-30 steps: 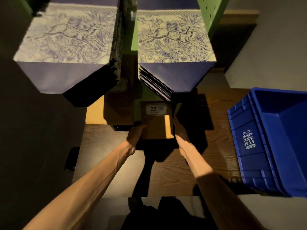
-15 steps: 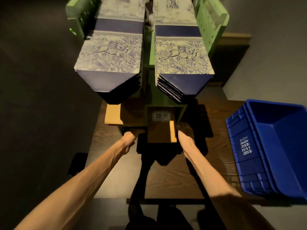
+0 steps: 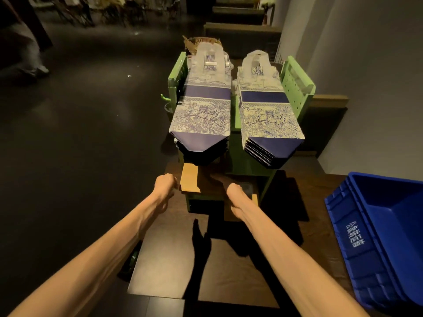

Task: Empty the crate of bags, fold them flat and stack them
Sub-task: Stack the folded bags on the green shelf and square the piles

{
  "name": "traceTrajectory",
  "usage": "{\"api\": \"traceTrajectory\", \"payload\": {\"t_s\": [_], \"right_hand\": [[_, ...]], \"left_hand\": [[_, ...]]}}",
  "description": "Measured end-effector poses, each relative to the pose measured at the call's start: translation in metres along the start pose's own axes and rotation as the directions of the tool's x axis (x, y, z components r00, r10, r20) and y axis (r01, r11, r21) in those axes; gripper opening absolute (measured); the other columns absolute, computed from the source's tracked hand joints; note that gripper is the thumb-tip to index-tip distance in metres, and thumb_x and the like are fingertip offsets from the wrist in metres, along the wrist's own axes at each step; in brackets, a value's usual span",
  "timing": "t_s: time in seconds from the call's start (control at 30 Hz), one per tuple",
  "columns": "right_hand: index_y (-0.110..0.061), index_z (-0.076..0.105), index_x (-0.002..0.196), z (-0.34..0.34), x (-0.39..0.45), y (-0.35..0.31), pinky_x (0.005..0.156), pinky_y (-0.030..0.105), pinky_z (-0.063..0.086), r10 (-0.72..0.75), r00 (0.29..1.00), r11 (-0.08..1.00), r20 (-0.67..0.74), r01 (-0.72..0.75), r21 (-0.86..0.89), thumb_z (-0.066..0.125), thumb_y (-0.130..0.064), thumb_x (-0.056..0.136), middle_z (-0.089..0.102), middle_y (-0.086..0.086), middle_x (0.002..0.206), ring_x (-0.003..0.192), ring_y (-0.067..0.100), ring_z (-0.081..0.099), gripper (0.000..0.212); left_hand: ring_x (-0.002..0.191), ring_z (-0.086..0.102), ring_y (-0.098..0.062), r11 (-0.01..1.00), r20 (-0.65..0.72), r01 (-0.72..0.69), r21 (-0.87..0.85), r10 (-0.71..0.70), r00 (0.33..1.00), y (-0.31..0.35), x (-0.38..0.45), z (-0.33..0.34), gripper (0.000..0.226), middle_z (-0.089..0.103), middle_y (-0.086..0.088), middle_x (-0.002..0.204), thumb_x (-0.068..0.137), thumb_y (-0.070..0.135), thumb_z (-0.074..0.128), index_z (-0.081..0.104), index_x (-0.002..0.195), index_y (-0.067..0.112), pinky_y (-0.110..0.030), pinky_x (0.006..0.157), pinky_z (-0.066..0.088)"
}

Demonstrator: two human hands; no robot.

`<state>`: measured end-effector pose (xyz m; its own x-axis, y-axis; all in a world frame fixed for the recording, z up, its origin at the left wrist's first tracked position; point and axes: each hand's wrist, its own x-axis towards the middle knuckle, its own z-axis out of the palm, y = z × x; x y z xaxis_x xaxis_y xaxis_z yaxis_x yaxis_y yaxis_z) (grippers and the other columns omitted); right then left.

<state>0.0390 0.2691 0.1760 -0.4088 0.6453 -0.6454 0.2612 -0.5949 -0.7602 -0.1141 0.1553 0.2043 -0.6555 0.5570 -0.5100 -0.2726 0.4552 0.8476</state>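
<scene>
Lying flat in two side-by-side piles, the folded bags [image 3: 201,115] [image 3: 267,120] rest on a green rack [image 3: 295,88], their blue-and-white deer prints facing up and their dark blue folded bottoms jutting over the near edge toward the person (clear plastic handles show at the far end of each pile). Under the left pile a flat brown paper bag [image 3: 190,180] sticks out on a lower level of the rack. The left hand [image 3: 165,183] has its fingers curled at that bag's left edge, though the dim light hides whether it actually grips the paper. The right hand [image 3: 233,188] reaches onto the shaded part of the brown bag, fingers stretched forward; whether they pinch anything cannot be told. The rack stands on a dark wooden table [image 3: 164,271]. On the table's right side, well apart from the hands, sits the blue crate [image 3: 357,236] with white characters printed on its wall; no bags show inside it
</scene>
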Motion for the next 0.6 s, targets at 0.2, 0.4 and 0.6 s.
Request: {"api": "traceTrajectory", "payload": {"t_s": [0.2,0.4,0.6], "right_hand": [[-0.019,0.05,0.143,0.01,0.006,-0.001,0.11,0.047,0.041,0.036,0.999,0.993,-0.028,-0.039,-0.11,0.079,-0.058,0.068,0.058,0.008,0.135,0.12,0.033,0.053,0.089],[-0.016,0.042,0.147,0.014,-0.014,-0.013,0.111,0.039,0.038,0.047,0.997,0.992,-0.065,-0.054,-0.115,0.066,-0.048,0.089,0.048,0.007,0.145,0.132,0.033,0.044,0.071],[-0.017,0.057,0.135,0.018,-0.009,-0.008,0.111,0.044,0.04,0.027,0.999,0.995,-0.045,-0.031,-0.091,0.073,-0.052,0.078,0.061,0.008,0.132,0.123,0.033,0.053,0.069]], "left_hand": [[0.065,0.045,-0.016,0.998,0.2,0.057,0.002,-0.056,0.978,0.009,-0.025,0.018,0.009,0.052,-0.007,0.076,0.078,0.007,0.047,0.051,0.071,0.013,-0.029,0.066,0.033],[0.109,0.043,-0.023,0.998,0.152,0.022,0.056,-0.03,0.988,0.004,-0.017,0.014,0.024,0.045,-0.007,0.122,0.094,0.02,0.052,0.061,0.113,0.009,-0.039,0.1,0.033],[0.122,0.046,-0.025,0.999,0.235,0.003,0.051,-0.015,0.972,0.005,-0.022,0.018,0.031,0.047,-0.014,0.135,0.099,0.017,0.049,0.06,0.126,0.007,-0.034,0.106,0.033]]}}
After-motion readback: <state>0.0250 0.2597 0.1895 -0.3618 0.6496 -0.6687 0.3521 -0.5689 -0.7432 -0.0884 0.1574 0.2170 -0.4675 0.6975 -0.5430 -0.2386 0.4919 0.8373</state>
